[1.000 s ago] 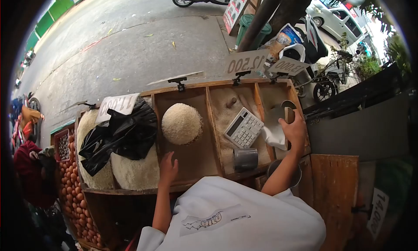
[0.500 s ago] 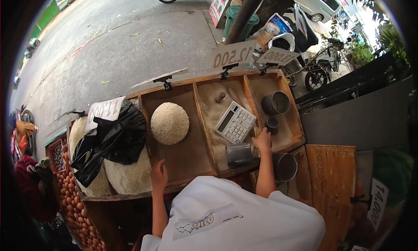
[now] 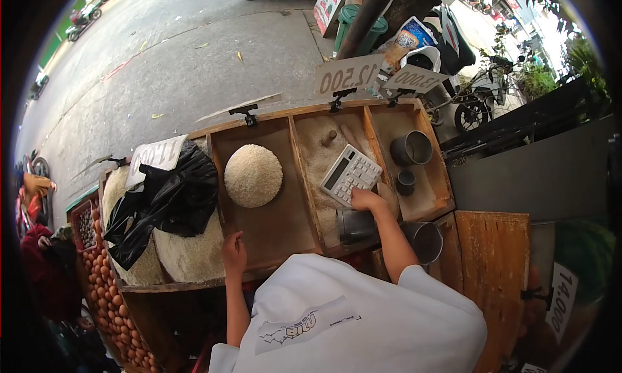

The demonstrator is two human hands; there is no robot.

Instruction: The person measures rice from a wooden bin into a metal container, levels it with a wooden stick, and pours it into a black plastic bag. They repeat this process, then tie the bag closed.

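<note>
My right hand (image 3: 367, 200) rests at the lower edge of a white calculator (image 3: 350, 174), a finger on its keys. The calculator lies tilted on grain in a wooden compartment, beside a short wooden peg (image 3: 329, 138). Just below that hand is a metal measuring can (image 3: 355, 226), partly covered by my forearm. My left hand (image 3: 234, 253) hovers at the front edge of a bin, fingers loosely bent, holding nothing visible. Nearest to it are heaped rice (image 3: 194, 259) and a round container of rice (image 3: 253, 176).
A black plastic bag (image 3: 172, 195) covers part of the rice at left, near a price card (image 3: 155, 158). Metal cups (image 3: 411, 148) stand in the right compartment; a larger can (image 3: 424, 242) is nearer me. Eggs (image 3: 103, 276) fill a tray at left. A wooden board (image 3: 495, 269) is at right.
My right hand has moved left, from beside the small cup onto the calculator's lower keys. My left hand stays near the bin edge, its fingers slightly more bent.
</note>
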